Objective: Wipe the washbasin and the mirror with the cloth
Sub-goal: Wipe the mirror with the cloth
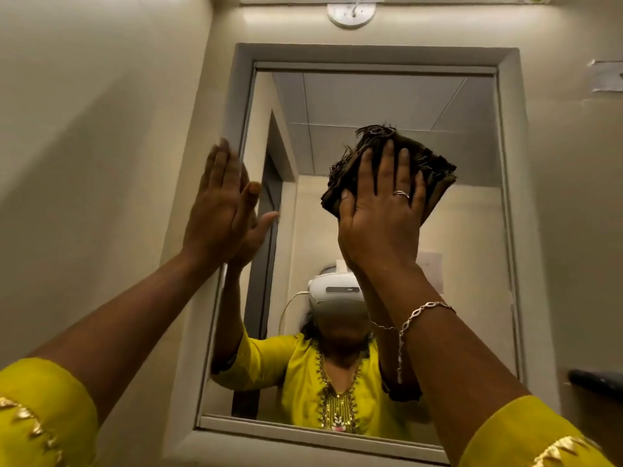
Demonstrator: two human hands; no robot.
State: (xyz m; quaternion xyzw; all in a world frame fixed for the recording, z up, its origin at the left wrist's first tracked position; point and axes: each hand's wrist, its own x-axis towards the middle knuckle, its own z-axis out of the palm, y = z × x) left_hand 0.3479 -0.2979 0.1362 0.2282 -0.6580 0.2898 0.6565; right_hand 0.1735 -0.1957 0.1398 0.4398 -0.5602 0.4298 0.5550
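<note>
A rectangular mirror (472,230) in a pale frame (241,96) hangs on the beige wall straight ahead. My right hand (381,214) presses a folded dark brown cloth (424,160) flat against the glass, in the upper middle of the mirror. Fringe shows along the cloth's top edge. My left hand (219,210) lies flat with fingers together on the mirror's left frame edge, holding nothing. The washbasin is out of view below.
A round chrome light mount (350,15) sits on the wall above the mirror. A paper notice (606,75) is stuck at the upper right. A dark object (596,380) juts from the wall at the lower right. The mirror reflects a person in yellow.
</note>
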